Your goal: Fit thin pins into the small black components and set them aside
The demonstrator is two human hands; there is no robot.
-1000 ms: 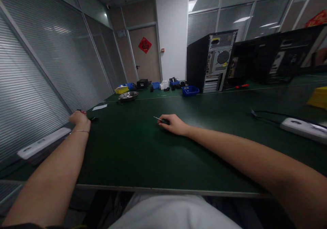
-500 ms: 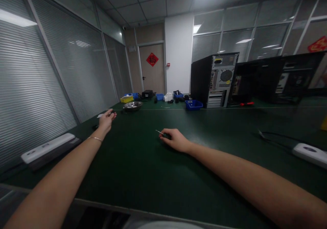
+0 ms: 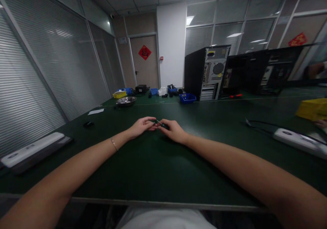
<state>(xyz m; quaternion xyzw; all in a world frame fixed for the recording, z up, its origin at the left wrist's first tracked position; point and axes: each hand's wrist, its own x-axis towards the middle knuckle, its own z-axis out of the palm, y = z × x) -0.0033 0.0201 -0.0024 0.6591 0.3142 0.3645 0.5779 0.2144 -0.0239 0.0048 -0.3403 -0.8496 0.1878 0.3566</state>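
Left hand (image 3: 141, 127) now at half-hidden screwdriver (image 3: 161, 124).

The hands, left hand (image 3: 140, 127) and right hand (image 3: 174, 131), meet over the middle of the table (image 3: 158, 167), a small screwdriver (image 3: 161, 124) between them. A power strip (image 3: 32, 148) lies at the left edge (another (image 3: 298, 138) at the right). A computer tower (image 3: 206, 73) stands behind, toward the far edge, with a metal bowl (image 3: 126, 101) to its left.

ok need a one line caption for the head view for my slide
Both hands meet at mid-table: right hand holds a small screwdriver, left hand pinches at its tip, on a green table.
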